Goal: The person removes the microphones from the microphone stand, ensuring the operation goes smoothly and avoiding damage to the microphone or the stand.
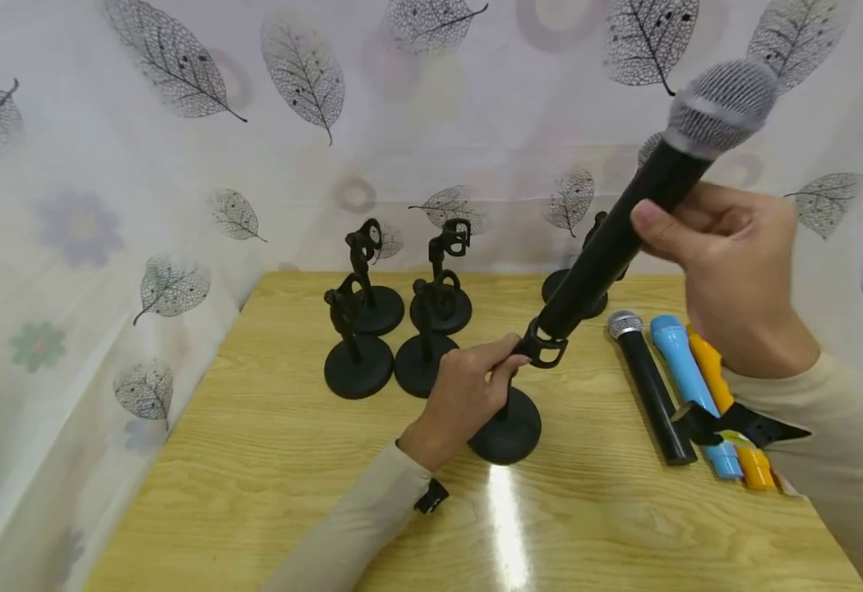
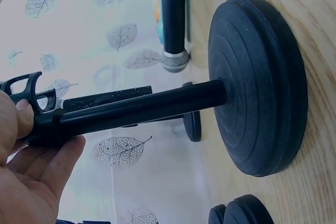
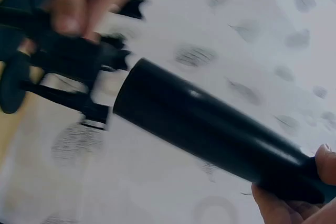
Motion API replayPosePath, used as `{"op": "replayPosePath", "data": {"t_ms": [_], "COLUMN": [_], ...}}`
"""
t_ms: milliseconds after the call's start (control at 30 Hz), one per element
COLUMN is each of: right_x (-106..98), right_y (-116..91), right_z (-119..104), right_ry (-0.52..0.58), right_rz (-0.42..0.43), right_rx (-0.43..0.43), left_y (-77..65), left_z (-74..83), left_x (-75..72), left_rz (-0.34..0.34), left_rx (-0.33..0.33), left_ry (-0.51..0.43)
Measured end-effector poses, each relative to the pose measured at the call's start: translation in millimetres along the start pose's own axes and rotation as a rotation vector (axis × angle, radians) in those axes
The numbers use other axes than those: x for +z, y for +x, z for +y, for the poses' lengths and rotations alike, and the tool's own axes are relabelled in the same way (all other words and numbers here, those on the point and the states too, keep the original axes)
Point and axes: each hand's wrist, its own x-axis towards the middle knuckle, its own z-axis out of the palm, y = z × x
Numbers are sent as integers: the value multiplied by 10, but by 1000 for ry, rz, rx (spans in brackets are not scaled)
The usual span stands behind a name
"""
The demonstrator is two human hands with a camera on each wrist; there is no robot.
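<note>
My right hand (image 1: 742,267) grips a black microphone (image 1: 624,218) with a silver mesh head. It is tilted, head up to the right and tail end down by the clip of a black microphone stand (image 1: 507,432). With thumb and fingers, my left hand (image 1: 464,395) holds this stand just below its clip. The left wrist view shows the stand's straight pole and round base (image 2: 257,87), the base on the table. In the right wrist view, a small gap separates the microphone's tail end (image 3: 131,87) from the clip (image 3: 73,64).
Several black stands (image 1: 358,366) with bare clips are grouped at the back left of the wooden table (image 1: 254,493). Another stand (image 1: 556,284) is at the back right, partly hidden. A black microphone (image 1: 649,395), a blue one (image 1: 683,370) and a yellow one (image 1: 711,370) lie at right.
</note>
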Motion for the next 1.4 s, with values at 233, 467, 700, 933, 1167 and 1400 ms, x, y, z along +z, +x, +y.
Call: {"op": "replayPosePath", "data": {"t_ms": [233,467,700,933,1167,1400], "right_x": [-152,-251,-365,-491,-646,-772], "right_y": [85,40,-18,-58,-141,-219], "right_z": [-211,-243,-152,15,166,425], "right_ry": [-13,-65,-210,-316,-540,-751], "right_rz": [35,48,33,44,-33,-50], "right_rx": [-72,-58,13,106,177,307], "left_y": [-35,-89,-178,-311,-389,-431], "left_z": [0,-6,-8,-46,-109,-101], "left_x": [0,29,15,45,129,158], "left_rz": [-7,-31,-130,-207,-230,-275], "left_rx": [-45,-108,-309,-433,-455,-485], "left_ry": [-3,-75,-197,-234,-187,-80]}}
